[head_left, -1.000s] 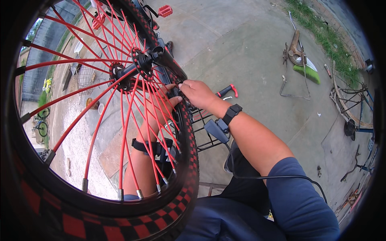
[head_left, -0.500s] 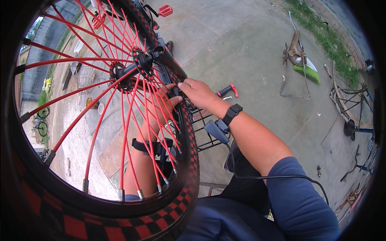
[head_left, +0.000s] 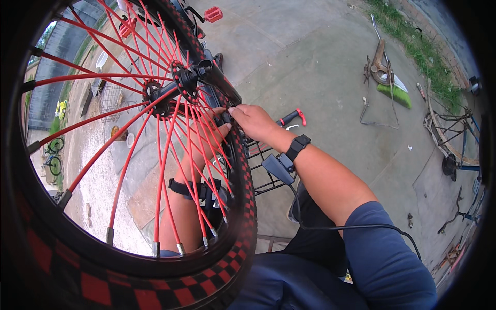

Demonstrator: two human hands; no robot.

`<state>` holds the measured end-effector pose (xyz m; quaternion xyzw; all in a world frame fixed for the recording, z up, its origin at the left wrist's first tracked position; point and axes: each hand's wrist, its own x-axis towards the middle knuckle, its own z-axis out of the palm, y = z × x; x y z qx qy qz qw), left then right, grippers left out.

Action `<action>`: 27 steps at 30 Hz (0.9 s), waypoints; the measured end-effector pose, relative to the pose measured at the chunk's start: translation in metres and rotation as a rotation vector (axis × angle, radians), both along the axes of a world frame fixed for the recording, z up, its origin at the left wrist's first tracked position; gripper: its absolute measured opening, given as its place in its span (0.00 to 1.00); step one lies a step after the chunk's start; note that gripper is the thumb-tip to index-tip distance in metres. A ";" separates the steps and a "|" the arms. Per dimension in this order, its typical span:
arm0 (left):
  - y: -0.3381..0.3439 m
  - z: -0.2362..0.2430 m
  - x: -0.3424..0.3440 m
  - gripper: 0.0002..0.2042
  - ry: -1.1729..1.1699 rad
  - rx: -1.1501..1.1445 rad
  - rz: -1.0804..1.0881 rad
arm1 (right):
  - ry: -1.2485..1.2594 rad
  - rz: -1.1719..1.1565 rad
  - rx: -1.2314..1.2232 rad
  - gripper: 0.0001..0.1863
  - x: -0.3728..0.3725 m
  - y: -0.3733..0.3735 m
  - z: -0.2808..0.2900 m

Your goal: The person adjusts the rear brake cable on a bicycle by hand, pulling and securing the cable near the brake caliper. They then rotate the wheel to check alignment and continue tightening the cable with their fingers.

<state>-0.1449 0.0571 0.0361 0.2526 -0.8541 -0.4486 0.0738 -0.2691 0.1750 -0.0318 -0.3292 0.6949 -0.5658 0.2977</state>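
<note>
A bicycle wheel with red spokes and a black-and-red checkered tyre fills the left side, close to me. Its black hub has an axle end beside a black frame tube. Behind the spokes, my left hand reaches to the far part of the rim, thumb and fingers bent together. My right hand is closed at the outer side of the tyre, just below the tube's end, its fingertips close to the left ones. What the fingertips pinch is small and hidden by hands, spokes and tyre.
Below my hands is a black wire rack, near a red-and-black handle. A green-bristled broom head lies at the far right. Bicycle parts lie along the right edge. A red pedal shows at the top.
Both hands stay at the same spot by the tyre, with only a slight shift of the fingers. The wheel has barely turned.
</note>
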 end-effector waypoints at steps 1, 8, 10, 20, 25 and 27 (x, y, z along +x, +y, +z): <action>0.001 0.002 0.000 0.21 0.009 -0.009 -0.003 | 0.027 -0.005 -0.014 0.23 0.000 0.000 -0.001; -0.001 -0.005 0.002 0.19 0.051 0.020 0.012 | -0.020 -0.003 -0.007 0.24 0.001 -0.004 -0.001; 0.001 -0.004 0.002 0.19 0.043 -0.001 0.020 | -0.079 -0.001 0.006 0.24 0.000 -0.003 0.000; 0.001 0.006 0.002 0.19 -0.020 -0.124 0.025 | -0.094 0.006 0.006 0.22 0.000 -0.002 0.000; 0.005 -0.001 -0.007 0.20 -0.051 -0.130 0.018 | -0.116 -0.047 -0.009 0.22 -0.004 0.000 -0.006; 0.004 0.006 -0.002 0.20 -0.093 -0.165 0.030 | -0.139 -0.031 0.009 0.23 0.001 -0.003 -0.002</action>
